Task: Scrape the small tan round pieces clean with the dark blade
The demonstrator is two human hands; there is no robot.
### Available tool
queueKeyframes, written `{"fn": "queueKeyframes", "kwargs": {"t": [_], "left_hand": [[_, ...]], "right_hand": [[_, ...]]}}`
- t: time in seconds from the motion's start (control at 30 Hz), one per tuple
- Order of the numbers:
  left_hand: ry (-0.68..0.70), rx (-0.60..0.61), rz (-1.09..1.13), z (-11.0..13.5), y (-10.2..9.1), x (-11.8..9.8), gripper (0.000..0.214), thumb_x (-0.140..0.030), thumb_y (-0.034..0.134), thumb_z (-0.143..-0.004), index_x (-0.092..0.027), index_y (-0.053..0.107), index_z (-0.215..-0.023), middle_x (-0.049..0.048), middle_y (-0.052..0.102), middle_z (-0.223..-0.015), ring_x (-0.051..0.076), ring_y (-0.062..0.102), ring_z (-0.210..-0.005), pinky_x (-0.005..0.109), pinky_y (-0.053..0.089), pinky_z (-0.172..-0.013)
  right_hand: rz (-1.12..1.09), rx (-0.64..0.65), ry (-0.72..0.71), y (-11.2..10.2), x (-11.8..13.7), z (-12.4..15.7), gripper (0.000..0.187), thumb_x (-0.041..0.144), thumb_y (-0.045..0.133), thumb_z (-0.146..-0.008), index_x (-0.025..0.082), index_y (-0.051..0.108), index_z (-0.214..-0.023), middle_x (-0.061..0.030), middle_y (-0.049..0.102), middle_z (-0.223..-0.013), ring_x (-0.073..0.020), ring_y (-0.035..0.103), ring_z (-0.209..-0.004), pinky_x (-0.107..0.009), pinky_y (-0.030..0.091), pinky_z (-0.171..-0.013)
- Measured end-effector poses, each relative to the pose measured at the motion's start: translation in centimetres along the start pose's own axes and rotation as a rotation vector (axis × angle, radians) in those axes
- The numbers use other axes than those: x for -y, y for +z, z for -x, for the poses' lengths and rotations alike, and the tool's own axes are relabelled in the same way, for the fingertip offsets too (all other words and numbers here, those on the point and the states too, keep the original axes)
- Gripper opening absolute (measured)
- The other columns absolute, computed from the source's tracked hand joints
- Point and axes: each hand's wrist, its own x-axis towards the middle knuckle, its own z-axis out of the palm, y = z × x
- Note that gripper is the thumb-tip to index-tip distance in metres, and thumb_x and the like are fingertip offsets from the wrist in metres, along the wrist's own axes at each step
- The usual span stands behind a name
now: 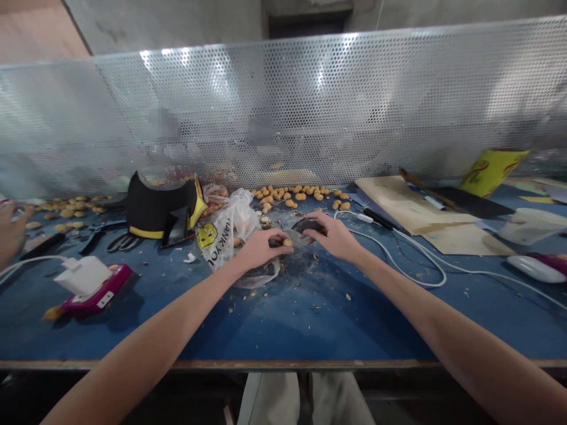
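My left hand (261,249) is closed, thumb and fingers pinching a small tan nut-like ball (287,242) with a dark spot on it. Something dark also shows between those fingers. My right hand (328,232) curls around a dark rounded object (306,225), too blurred for me to name. The two hands are a short way apart, low over the blue table (319,330). Against my left hand lies a crumpled clear plastic bag (225,227) printed with a yellow face and black letters. Crumbs and shell-like bits are scattered beneath both hands.
Several tan nut-like balls (305,192) lie along the perforated metal screen (310,106). Left are a black-and-yellow holder (157,206), a purple power strip (100,292) and another person's hand (12,230). Right are a white cable (416,280), cardboard (407,206) and a yellow box (491,171).
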Motion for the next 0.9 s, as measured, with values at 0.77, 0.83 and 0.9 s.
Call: {"fn": "queueKeyframes", "kwargs": {"t": [0.77,0.83,0.9], "left_hand": [[-0.066,-0.017,0.012,-0.5,0.3,0.3,0.029,-0.045,0.074,-0.073,-0.019,0.066,-0.084,0.0028,0.071,-0.086,0.018,0.063,-0.079,0.030,0.049,-0.072],[-0.071,-0.019,0.012,-0.5,0.3,0.3,0.030,-0.045,0.074,-0.073,-0.018,0.065,-0.084,0.0029,0.070,-0.086,0.017,0.063,-0.078,0.030,0.048,-0.071],[-0.066,-0.018,-0.006,-0.5,0.3,0.3,0.029,-0.045,0.074,-0.073,-0.018,0.064,-0.082,0.0020,0.069,-0.084,0.016,0.062,-0.076,0.030,0.047,-0.070]], "right_hand": [[0.308,0.039,-0.194,2.1,0.4,-0.3,0.020,0.026,0.057,-0.090,0.024,0.071,-0.104,-0.0039,0.074,-0.096,-0.0200,0.066,-0.084,-0.032,0.048,-0.077],[0.312,0.027,-0.191,2.1,0.3,-0.3,0.020,0.026,0.057,-0.090,0.023,0.071,-0.104,-0.0042,0.074,-0.097,-0.0200,0.066,-0.084,-0.032,0.048,-0.078],[0.312,0.006,-0.196,2.1,0.3,-0.4,0.020,0.027,0.057,-0.090,0.023,0.071,-0.103,-0.0044,0.074,-0.095,-0.0199,0.066,-0.083,-0.032,0.047,-0.077]]}}
